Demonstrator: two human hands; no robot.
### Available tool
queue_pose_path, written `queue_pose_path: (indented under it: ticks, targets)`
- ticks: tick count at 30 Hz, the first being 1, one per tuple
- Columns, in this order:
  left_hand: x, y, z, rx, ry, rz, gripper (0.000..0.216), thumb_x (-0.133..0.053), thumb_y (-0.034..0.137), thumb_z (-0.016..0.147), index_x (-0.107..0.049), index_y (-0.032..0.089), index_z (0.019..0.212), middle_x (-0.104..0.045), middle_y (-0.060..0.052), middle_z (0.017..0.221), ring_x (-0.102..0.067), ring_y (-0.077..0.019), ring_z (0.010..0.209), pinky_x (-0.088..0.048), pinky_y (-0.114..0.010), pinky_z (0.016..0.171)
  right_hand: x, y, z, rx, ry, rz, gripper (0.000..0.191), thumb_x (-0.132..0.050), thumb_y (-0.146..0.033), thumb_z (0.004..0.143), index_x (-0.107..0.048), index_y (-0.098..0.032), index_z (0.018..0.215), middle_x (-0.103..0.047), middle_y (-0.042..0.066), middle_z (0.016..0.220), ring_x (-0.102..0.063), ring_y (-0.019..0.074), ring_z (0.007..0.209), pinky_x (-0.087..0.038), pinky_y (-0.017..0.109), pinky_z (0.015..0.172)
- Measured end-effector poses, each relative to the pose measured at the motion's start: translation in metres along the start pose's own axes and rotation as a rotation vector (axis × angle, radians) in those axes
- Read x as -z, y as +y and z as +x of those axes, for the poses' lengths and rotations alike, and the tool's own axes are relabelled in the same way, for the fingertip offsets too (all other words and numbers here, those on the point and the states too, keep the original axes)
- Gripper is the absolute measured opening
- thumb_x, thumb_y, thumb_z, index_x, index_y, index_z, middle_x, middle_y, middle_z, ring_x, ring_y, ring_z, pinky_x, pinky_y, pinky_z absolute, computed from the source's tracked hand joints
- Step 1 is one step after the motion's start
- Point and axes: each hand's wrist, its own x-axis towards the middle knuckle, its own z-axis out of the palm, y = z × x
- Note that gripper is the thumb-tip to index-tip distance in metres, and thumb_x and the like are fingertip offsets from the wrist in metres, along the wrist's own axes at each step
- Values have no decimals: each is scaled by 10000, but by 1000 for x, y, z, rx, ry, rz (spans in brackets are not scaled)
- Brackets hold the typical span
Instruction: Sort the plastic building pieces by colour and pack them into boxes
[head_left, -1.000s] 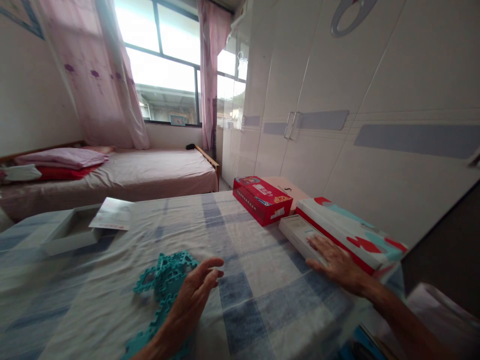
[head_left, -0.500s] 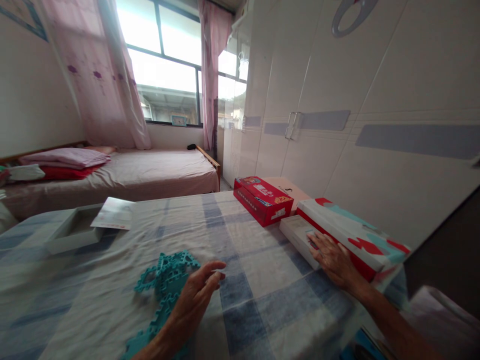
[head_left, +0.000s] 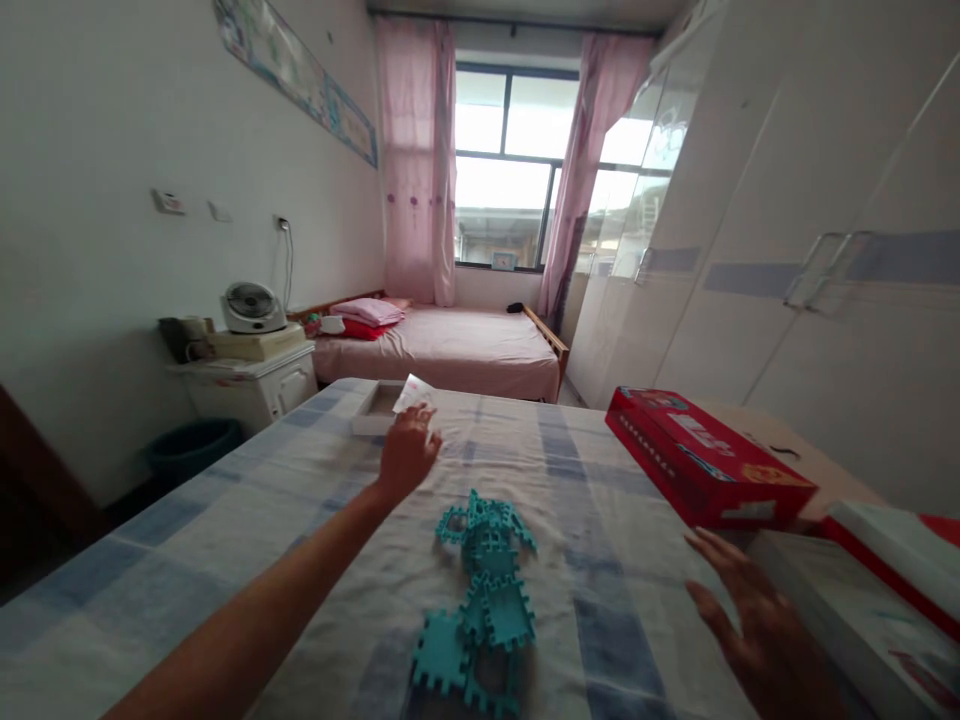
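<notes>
Toward eleven o'clock, the left hand (head_left: 409, 452) meets a thin white paper leaflet (head_left: 412, 391), grip unclear; a light edge pinch should suit. Near three, the right hand (head_left: 757, 620) spreads empty.

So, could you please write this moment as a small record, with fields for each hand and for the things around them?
Left hand: reaches to the white card; contact unclear (hand)
Right hand: fingers spread, near the red box and pale box (hand)
Between the hands: teal notched pieces, some joined
Far edge of table: open shallow box, beside the card
Surface: blue-and-white checked cloth
Behind: bed with pink sheet, under a window
</notes>
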Motion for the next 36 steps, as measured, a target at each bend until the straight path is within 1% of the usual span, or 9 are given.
queue_pose_path:
  ticks: [3,7,11,16,20,25,31,33,36]
  targets:
    - [-12,-47,23,60,-15,107,505,-482,244,813,-480,47,1278,-534,-228,1235,-471,-328,1170,-333,-439,1005,-27,-8,5,-11,-30,46,395,-355,-400,887,-470,-222,1220,-549,105,1261,-545,249,1139,-477,437,892]
    - [-26,-79,36,76,-120,140,493,-558,233,740,-557,159,1227,-668,-141,967,-585,-311,986,-377,-443,930,-41,-6,0,0,-86,41,377,-364,-368,882,-501,-247,1212,-566,93,1253,-563,244,1125,-500,430,864]
    - [-37,-91,41,61,-213,100,420,-537,181,721,-622,185,1132,-694,-102,883,-632,-255,841,-449,-341,799,-40,-5,-8,19,-83,44,367,-395,-324,872,-504,-258,1216,-554,88,1264,-546,240,1146,-480,434,913]
    - [-36,-79,41,33,-187,14,339,-460,131,770,-641,130,1057,-675,-140,1006,-617,-259,947,-451,-332,843,-36,-12,-9,15,-124,58,374,-424,-270,854,-504,-253,1220,-530,73,1284,-523,226,1167,-466,408,946]
    - [-20,-34,36,-32,-138,-80,337,-451,147,808,-627,72,1086,-657,-165,1028,-608,-260,971,-432,-355,912,-32,-19,-6,-14,-156,97,379,-418,-231,839,-518,-238,1204,-527,74,1278,-524,223,1160,-443,415,972]
    - [16,67,9,-183,-140,-232,312,-476,161,830,-628,149,1103,-668,-97,1030,-615,-214,952,-451,-332,913,-18,-28,4,-102,-143,210,344,-404,-258,848,-534,-222,1165,-551,85,1238,-538,220,1141,-447,411,967]
    - [39,181,-57,-471,-361,-424,207,-475,166,854,-644,168,974,-680,-85,919,-624,-204,867,-494,-316,806,13,-46,14,-322,-76,363,382,-384,-364,865,-491,-194,1189,-587,113,1174,-607,234,1010,-509,418,836]
    - [35,204,-75,-547,-451,-430,178,-469,162,860,-636,160,922,-675,-86,878,-627,-205,837,-506,-312,759,22,-48,12,-369,-47,372,404,-388,-383,861,-469,-199,1211,-581,116,1185,-614,237,986,-512,422,809]
    - [28,226,-95,-622,-488,-410,147,-470,141,855,-611,140,899,-665,-90,869,-625,-207,830,-510,-310,747,31,-47,4,-411,-21,378,430,-398,-402,851,-457,-202,1227,-571,119,1201,-612,239,980,-512,412,786]
